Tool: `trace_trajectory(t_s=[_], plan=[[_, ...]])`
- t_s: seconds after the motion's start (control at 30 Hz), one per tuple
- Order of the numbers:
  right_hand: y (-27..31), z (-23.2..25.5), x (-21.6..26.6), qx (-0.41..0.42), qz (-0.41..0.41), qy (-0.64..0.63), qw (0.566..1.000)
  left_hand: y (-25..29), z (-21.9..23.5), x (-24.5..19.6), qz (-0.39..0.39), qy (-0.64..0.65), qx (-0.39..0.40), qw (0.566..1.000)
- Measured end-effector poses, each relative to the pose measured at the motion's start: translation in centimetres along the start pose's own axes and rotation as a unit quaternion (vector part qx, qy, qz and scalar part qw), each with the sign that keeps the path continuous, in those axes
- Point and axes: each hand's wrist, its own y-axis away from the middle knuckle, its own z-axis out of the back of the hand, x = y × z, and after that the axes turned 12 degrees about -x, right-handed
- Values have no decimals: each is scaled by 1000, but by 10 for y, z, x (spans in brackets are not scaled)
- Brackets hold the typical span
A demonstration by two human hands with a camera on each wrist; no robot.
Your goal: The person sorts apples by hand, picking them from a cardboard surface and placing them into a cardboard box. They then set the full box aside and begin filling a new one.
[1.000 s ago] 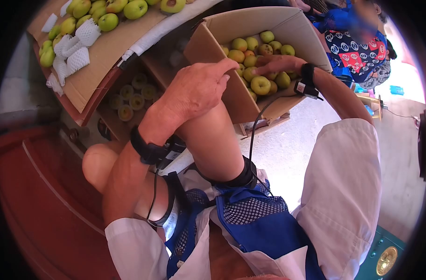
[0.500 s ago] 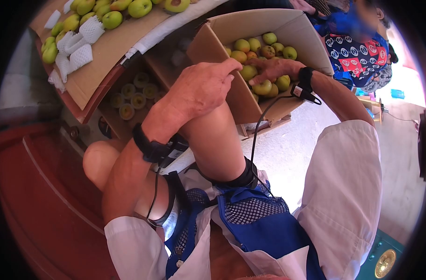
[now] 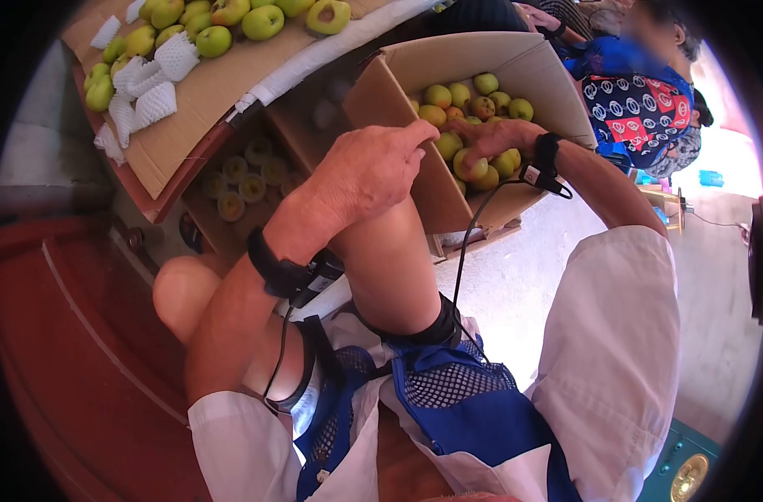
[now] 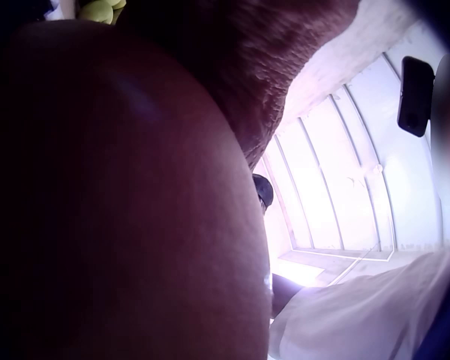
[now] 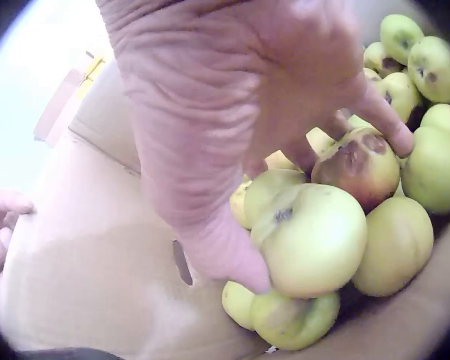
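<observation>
My right hand (image 3: 502,138) reaches down into a cardboard box (image 3: 398,100) of green and reddish apples (image 3: 486,82). In the right wrist view its fingers (image 5: 386,124) spread over a bruised reddish apple (image 5: 364,169). The thumb (image 5: 236,259) lies against the side of a large pale green apple (image 5: 315,236). My left hand (image 3: 369,171) rests on the raised knee (image 3: 381,243), fingers loosely bent, fingertips right at the box's near wall. In the left wrist view, dark skin close to the lens fills most of the picture.
Left of the box stands a cardboard-covered table (image 3: 206,88) with more apples (image 3: 214,40) and white foam nets (image 3: 151,100). Beneath it, several round translucent cups (image 3: 252,188) sit in a compartment. Another person (image 3: 632,100) is at the back right. Cables hang from both wrist cameras.
The right hand has shifted over the apples, its thumb now at a front apple. The left hand stays on the knee. The head view has tilted slightly.
</observation>
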Motion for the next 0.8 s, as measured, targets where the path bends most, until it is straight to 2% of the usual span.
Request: trace_trajectory(t_s=[0.2, 0.3, 0.4, 0.5, 0.6, 0.8], plan=[[38, 14, 67, 26, -87, 15, 996, 1, 0, -2, -3, -7, 0, 1000], [14, -5, 41, 3, -69, 28, 997, 2, -1, -2, -10, -4, -14, 1000], [12, -7, 37, -4, -59, 54, 997, 2, -1, 0, 6, -2, 5, 1000], [32, 6, 62, 9, -103, 9, 995, 2, 0, -1, 4, -5, 7, 1000], [29, 3, 53, -5, -91, -28, 995, 3, 0, -2, 0, -3, 6, 1000], [0, -18, 27, -13, -116, -34, 993, 4, 0, -3, -3, 2, -1, 1000]])
